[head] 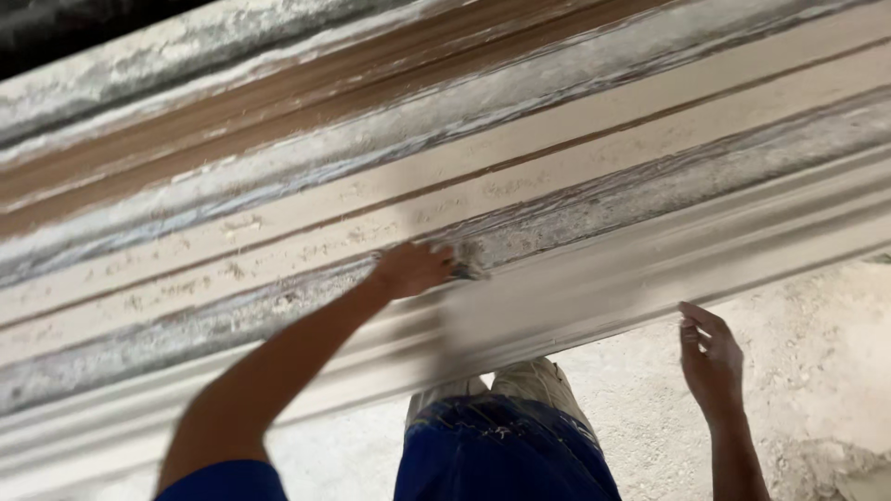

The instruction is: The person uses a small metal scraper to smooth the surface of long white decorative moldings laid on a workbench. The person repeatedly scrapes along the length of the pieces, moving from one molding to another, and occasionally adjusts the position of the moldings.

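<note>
No packages, labels, signs or screens visible.

A long workbench (278,102) carries ribbed white plaster moulding (603,278) smeared with wet plaster

Single head-worn view, looking steeply down, close over a long moulded plaster cornice (557,297), dusty floor (798,353) below

Soft, even daylight fills the head view, with no glare; the long white plaster moulding with brown grooves (557,158) looks smeared by motion blur; the left hand (413,269) is blurred and casts a faint shadow below it; the top-left corner falls into darkness.
</note>
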